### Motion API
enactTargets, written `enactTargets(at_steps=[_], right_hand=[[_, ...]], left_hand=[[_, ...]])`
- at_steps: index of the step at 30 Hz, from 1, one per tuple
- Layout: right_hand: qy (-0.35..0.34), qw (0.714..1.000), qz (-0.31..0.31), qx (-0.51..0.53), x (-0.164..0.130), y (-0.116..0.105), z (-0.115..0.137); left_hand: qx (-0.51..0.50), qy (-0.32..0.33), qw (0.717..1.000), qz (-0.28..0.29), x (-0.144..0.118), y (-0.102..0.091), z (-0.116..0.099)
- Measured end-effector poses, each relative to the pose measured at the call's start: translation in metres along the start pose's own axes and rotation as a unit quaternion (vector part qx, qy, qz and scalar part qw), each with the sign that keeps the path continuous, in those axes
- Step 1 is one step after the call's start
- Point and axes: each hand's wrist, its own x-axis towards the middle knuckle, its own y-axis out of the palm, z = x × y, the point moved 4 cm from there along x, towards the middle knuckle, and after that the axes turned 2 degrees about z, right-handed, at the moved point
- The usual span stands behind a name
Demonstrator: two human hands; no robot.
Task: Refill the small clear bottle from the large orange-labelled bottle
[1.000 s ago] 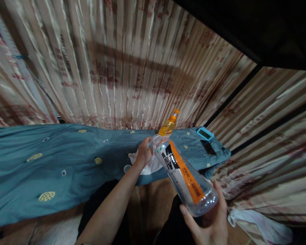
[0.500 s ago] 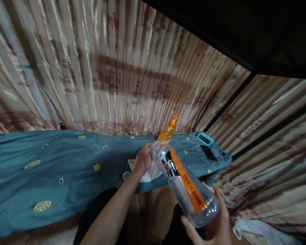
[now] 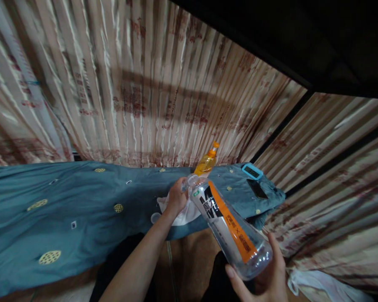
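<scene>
A large clear plastic bottle (image 3: 222, 228) with an orange, black and white label lies tilted across the front, its neck up to the left. My right hand (image 3: 264, 272) grips its base from below right. At the bottle's mouth my left hand (image 3: 178, 199) is closed around a small clear plastic piece (image 3: 185, 184), mostly hidden by the fingers; its kind cannot be made out. Under that hand lies a white cloth (image 3: 187, 214), with a small clear cup or cap (image 3: 155, 217) beside it. Behind the neck is an orange pump bottle (image 3: 205, 163) of yellow liquid.
A teal patterned bed sheet (image 3: 91, 201) covers the long surface ahead. A blue-framed digital clock (image 3: 252, 171) and a dark phone (image 3: 257, 188) lie at its right end. Pleated curtains (image 3: 145, 84) hang behind and right. A white bag (image 3: 318, 283) lies lower right.
Almost nothing differs. The bottle's base and my right hand have shifted very slightly to the right, and the view has moved a touch.
</scene>
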Motion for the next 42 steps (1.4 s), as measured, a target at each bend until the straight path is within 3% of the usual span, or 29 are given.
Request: enactTargets(at_steps=[8,17,42], right_hand=[[0.033,0.999,-0.009,0.021,-0.002,0.001,0.001],[-0.004,1.0,-0.003,-0.007,0.0,0.0,0.003],[0.016,0.999,-0.028,0.002,-0.005,0.002,0.003]], left_hand=[[0.005,0.011,1.0,0.004,0.0,-0.001,0.001],[0.015,0.032,0.999,0.007,0.0,-0.001,-0.004],[0.021,0.004,1.0,0.004,-0.001,-0.002,-0.008]])
